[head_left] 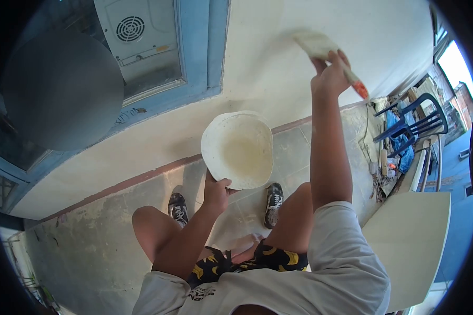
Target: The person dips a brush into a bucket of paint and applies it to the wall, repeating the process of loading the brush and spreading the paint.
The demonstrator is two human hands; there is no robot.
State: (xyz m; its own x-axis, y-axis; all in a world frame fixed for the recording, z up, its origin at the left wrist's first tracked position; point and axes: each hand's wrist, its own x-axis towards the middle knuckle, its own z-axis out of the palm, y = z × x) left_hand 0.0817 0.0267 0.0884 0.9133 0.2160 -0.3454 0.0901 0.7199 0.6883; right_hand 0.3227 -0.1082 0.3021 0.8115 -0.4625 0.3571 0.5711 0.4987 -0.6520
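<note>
Round white plastic-looking bowl (210, 144) is gripped one-sidedly by closed left hand (216, 195) above grey floor (105, 231); spill risked by tilting. Blurred, flat, pale, orange-ended tool (316, 45) is clasped by closed right hand (332, 77); cream wall (270, 73) could be scuffed.

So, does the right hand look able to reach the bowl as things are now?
Probably yes: nothing shows between the right hand and the bowl, whose open side faces up. But the hand already grips a tool.
</note>
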